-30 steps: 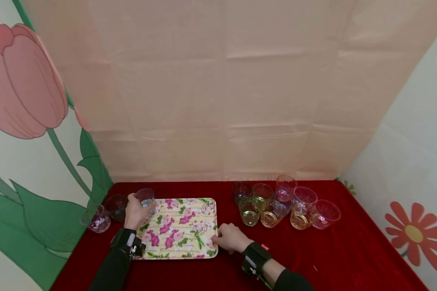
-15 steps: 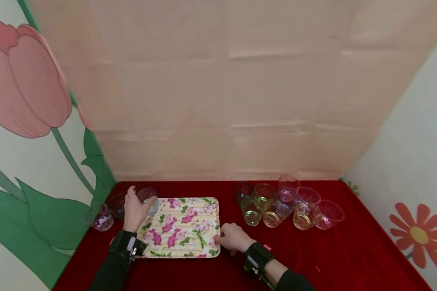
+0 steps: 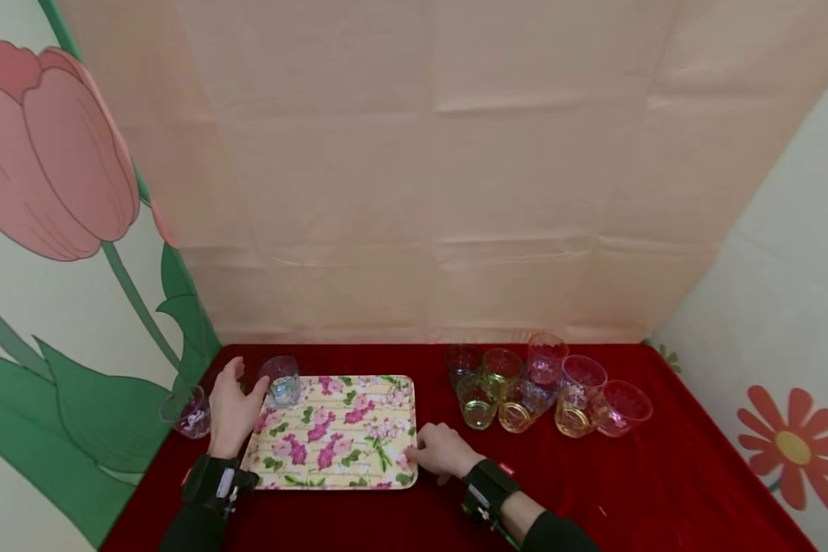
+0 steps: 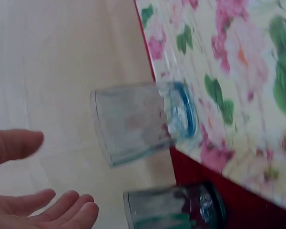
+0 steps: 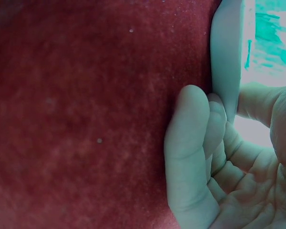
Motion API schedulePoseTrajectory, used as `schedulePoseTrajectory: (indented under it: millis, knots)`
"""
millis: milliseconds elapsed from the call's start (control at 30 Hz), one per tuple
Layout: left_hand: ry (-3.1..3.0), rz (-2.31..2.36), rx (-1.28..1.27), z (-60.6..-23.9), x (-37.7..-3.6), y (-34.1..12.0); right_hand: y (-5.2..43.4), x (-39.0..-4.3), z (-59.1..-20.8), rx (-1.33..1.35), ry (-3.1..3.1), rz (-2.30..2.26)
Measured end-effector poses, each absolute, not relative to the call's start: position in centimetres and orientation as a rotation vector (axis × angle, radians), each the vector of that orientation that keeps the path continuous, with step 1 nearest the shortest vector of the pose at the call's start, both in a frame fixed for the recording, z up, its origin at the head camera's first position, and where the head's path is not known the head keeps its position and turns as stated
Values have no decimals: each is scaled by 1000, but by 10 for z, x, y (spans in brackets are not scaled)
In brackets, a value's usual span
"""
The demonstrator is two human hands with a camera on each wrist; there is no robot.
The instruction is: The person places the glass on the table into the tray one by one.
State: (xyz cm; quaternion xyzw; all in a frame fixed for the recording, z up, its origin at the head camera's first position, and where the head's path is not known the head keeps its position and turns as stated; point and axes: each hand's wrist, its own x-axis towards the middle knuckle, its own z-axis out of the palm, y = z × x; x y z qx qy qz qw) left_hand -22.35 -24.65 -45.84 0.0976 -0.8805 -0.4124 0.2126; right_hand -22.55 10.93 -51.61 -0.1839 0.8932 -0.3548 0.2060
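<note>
A floral tray (image 3: 345, 437) lies on the red cloth. My right hand (image 3: 445, 452) pinches its right edge; in the right wrist view the thumb (image 5: 260, 102) is on the patterned side and curled fingers (image 5: 188, 148) are at the rim's other side. A clear bluish glass (image 3: 285, 387) stands upright on the tray's back left corner. My left hand (image 3: 233, 406) is left of that glass, apart from it, with thumb and fingers spread around nothing. In the left wrist view a dark glass (image 4: 157, 210) stands on the cloth near the fingertips; the left hand mostly hides it in the head view.
A purplish clear glass (image 3: 192, 414) stands at the table's left edge. On the right is a cluster of several coloured glasses, among them a green one (image 3: 478, 406), an amber one (image 3: 571, 418) and a pink one (image 3: 623, 410). A beige backdrop (image 3: 421, 192) rises behind.
My left hand has released the bluish glass, which now stands on the tray, and has moved left to beside the dark glass. My right hand keeps its grip on the tray.
</note>
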Motion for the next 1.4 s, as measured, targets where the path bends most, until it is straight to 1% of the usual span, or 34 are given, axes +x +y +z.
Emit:
schedulePoseTrajectory:
  millis: [300,467,667,967,1400]
  knots:
    - [-2414,-1080,295,-456,-208,-271,111,-226,-518,-516,2472,-1010]
    - [-2391,-1015,300,-463,-198,-285,111,-226,-518,-540,2486,-1002]
    - [-2306,-911,289,-472,-194,-304,109,-225,-516,-539,2515,-981]
    - [-2366,-996,471,-485,-191,-326,109,-225,-518,-536,2502,-985]
    - [-2396,-1076,633,-493,-195,-333,110,-226,-519,-543,2496,-993]
